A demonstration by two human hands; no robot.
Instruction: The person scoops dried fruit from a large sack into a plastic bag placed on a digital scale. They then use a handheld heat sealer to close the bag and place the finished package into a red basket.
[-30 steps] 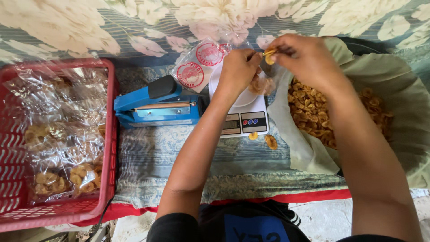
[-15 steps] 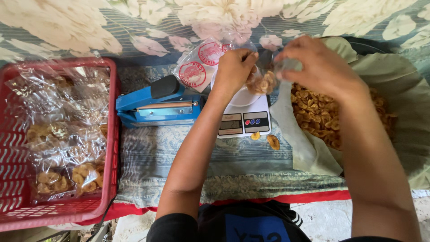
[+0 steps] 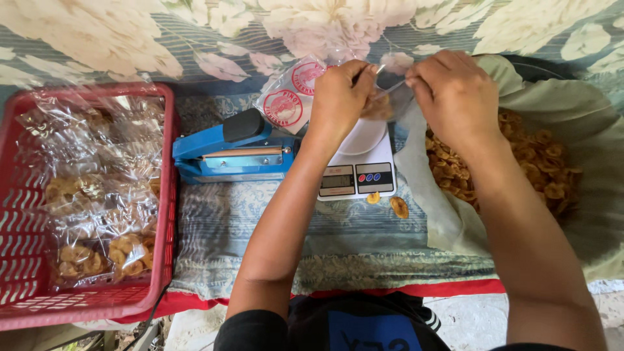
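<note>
Clear plastic bag (image 3: 383, 97) of chips sits pinched between both hands, right above the white pan of the digital scale (image 3: 359, 166). Left hand (image 3: 339, 97) has its grip closed on the bag's left edge, right hand (image 3: 455, 94) has its grip closed on the right edge, so the mouth looks stretched between them; whether it is open or folded I cannot tell. Judging from this, the step is weighing and filling a portion, with the bag part full of thin golden chip slices. Next move probably needs a steady mouth and one grip freed to add or remove chips. Just right of and below the right grip lies the loose chip pile (image 3: 520, 166), curled, wavy, brittle-looking discs on a pale green cloth (image 3: 429, 214), soft and creased. Two stray chips (image 3: 390, 204) rest below the grips, in front of the scale's display. Left of the left grip is a stack of empty bags (image 3: 289, 97), glossy film with round red printed labels, and below that a blue impulse sealer (image 3: 231, 153), hard plastic body, black handle, metal strip. Far left of the grips, a red lattice basket (image 3: 19, 214) holds sealed crinkly packs (image 3: 97, 195). Floral fabric covers the worktop (image 3: 214, 221).
</note>
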